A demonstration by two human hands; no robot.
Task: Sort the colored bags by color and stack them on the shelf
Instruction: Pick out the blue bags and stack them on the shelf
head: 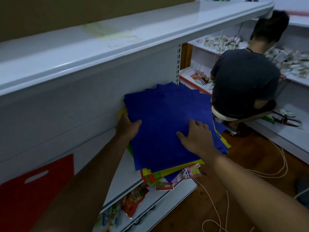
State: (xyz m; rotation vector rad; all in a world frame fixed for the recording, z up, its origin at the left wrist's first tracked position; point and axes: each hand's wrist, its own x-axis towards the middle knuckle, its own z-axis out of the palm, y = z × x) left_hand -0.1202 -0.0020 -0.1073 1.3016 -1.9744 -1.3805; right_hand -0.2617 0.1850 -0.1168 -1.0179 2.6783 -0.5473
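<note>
Viewpoint: head camera, looking down along white shop shelving toward a wooden floor (242, 164).
Blue bags (167, 118): a fanned stack of flat blue sheets lying on a white shelf (120, 171), its far edge against the shelving's back panel; the stack overhangs the shelf front on the right.
Left hand (128, 126): grips the left edge of the blue stack, thumb on top of the uppermost sheet, fingers tucked beneath and out of sight.
Right hand (195, 136): lies palm-down on the top blue sheet, fingers spread and straight, pressing near the stack's right side.
Hands relative to each other: apart, one at each side of the same stack.
Mixed bags (155, 174): yellow, green, red and blue sheets under the blue stack, their corners jutting out at the front and right edges.
Red bag (33, 190): a flat red bag with an oval cut-out handle, on the same shelving at lower left, well apart from the blue stack.
Snack packets (133, 200): colourful wrappers on the lower shelf beneath the stack; one more (190, 171) at the shelf front, just beside the mixed sheets.
Top ledge (100, 47): a long white ledge above the bags, with pale tape residue.
Second person (244, 82): crouching at right, back to the camera, in a dark shirt, facing shelves of small pale packets (220, 41).
Cords (217, 206): pale cables trailing across the floor.
</note>
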